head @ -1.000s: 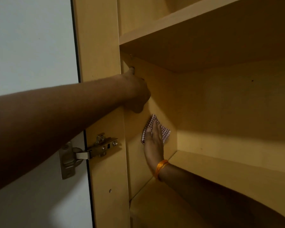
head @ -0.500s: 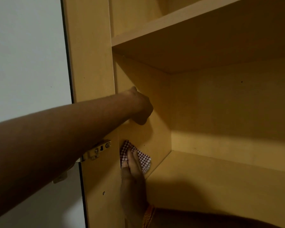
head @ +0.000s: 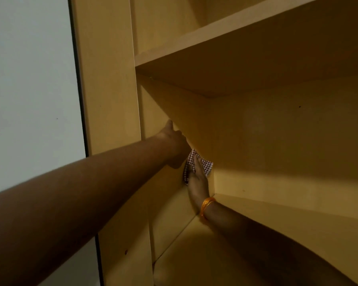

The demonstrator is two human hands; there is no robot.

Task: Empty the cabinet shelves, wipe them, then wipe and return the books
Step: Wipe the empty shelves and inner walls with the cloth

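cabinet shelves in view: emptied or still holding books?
Emptied, as far as shown: the upper shelf and lower shelf show bare wood, no books.

Bare yellow wooden shelf (head: 277,213)

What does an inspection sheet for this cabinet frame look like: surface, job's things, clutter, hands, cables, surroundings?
Surface: lower shelf of the wooden cabinet is bare where visible; upper shelf seen mostly from below, its top mostly hidden.
Job's things: checked cloth pressed against the left inner wall, near the back corner; no books in view.
Clutter: nothing seen.
Hands: right hand, orange bangle at the wrist, presses the cloth flat with straight fingers. Left hand rests on the cabinet's front edge just above the cloth; its grip is hidden.
Cables: nothing seen.
Surroundings: pale door panel to the left; interior dim and shadowed.
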